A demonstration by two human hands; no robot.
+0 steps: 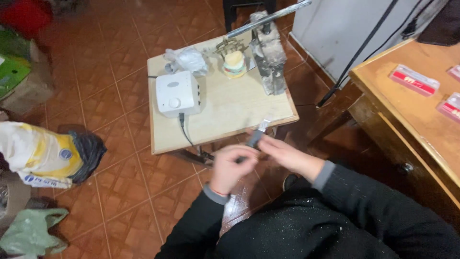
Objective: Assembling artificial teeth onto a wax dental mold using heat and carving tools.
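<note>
Both my hands meet in front of a small wooden table [225,115]. My left hand [232,168] is curled shut around the lower end of a dark-handled tool [256,136] with a flat metal tip. My right hand [287,154] lies beside it, fingers stretched along the handle and touching it. The tool's tip points up toward the table's front edge. On the table stand a white box-shaped device [177,93] with a round knob and a black cable, a yellowish dental model [235,64] in a metal frame, and a grey plaster-crusted press [268,52].
A crumpled clear plastic bag [189,58] lies at the table's back. A wooden desk [412,110] with red flat packs stands at right. Bags and sacks [45,151] sit on the tiled floor at left. Black cables hang along the white wall.
</note>
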